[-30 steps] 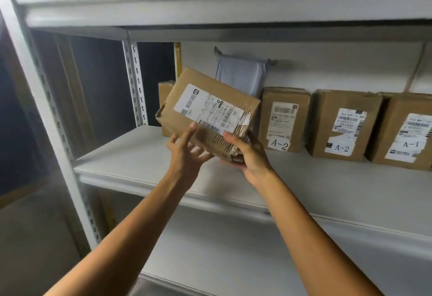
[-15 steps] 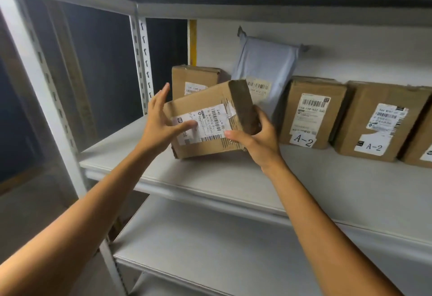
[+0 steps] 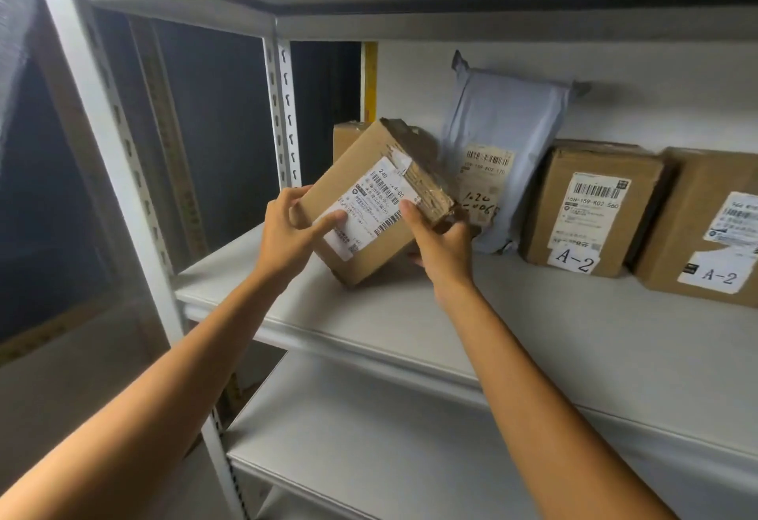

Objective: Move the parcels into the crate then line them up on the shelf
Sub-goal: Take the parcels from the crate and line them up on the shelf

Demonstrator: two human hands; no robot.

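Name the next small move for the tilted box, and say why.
Probably set the cardboard box upright on the shelf, in line with the grey mailer and A-2 box, which stand label-forward: the left hand and right hand hold it tilted, one corner low.

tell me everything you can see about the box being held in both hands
The brown cardboard box is tilted, one corner pointing down at the white shelf; whether it touches is unclear. A white shipping label with barcodes sits on its front face, and its upper right end is crumpled and taped. The left hand grips its left edge, thumb on the label; the right hand grips the taped end.
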